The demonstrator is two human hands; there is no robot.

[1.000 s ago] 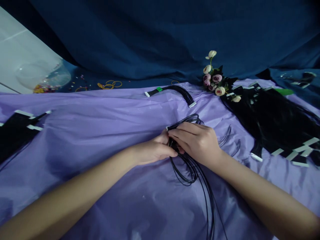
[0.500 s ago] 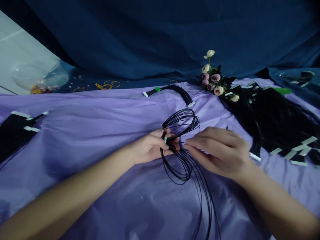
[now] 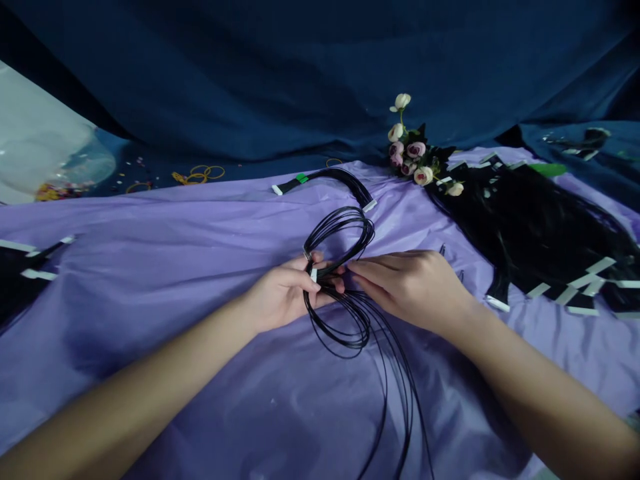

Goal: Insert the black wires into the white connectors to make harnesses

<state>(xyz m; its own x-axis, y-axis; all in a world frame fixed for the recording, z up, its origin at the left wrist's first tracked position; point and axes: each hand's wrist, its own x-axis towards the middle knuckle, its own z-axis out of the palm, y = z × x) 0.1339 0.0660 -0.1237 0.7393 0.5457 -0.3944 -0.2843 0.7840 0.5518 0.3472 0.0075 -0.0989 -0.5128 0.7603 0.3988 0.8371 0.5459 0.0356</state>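
My left hand (image 3: 287, 290) is closed on a looped bundle of thin black wires (image 3: 355, 317), its thumb against a small white connector (image 3: 314, 274). One set of loops rises above the fingers and another hangs below, with loose wire ends trailing toward the near edge. My right hand (image 3: 410, 283) is just right of the bundle, thumb and fingertips pinched together close to the left fingers. Whatever lies between those fingertips is too small to make out.
Beyond the hands, a short black cable (image 3: 337, 175) with white ends and a green tag lies on the purple cloth (image 3: 200, 233). Black cables (image 3: 540, 233) are piled right, more (image 3: 20, 280) left. Flowers (image 3: 415, 150) and yellow rubber bands (image 3: 200, 175) sit at the back.
The whole view has shifted, so things appear farther left. My right hand has come closer to my left fingers, its fingertips now nearly level with the bundle's middle.
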